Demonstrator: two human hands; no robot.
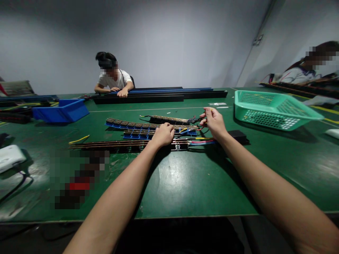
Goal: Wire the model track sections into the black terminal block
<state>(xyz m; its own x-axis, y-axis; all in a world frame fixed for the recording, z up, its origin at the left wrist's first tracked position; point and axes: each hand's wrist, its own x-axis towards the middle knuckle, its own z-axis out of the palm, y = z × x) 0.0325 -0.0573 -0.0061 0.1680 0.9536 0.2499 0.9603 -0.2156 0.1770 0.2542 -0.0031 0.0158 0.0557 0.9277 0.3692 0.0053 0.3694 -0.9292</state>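
Observation:
Several long strips with copper-coloured rods lie side by side on the green table. My left hand [164, 134] rests on a blue-based strip [137, 125], its fingers bent over it and pressed together. Nearer me lies a long black strip [127, 145], with red, blue and yellow wires [202, 141] at its right end leading to a black block [237, 137]. Beyond is a short black strip [169, 120]. My right hand [214, 121] is raised at the right ends of the strips, thumb and fingers pinched on a thin wire, with a bit of yellow at the fingertips.
A green basket [272, 109] stands on the right and a blue bin [62, 111] on the left. Long black bars [159, 97] lie at the far edge, where a person [115, 79] leans. Another person [299, 74] sits far right. A white device [11, 158] is at the left.

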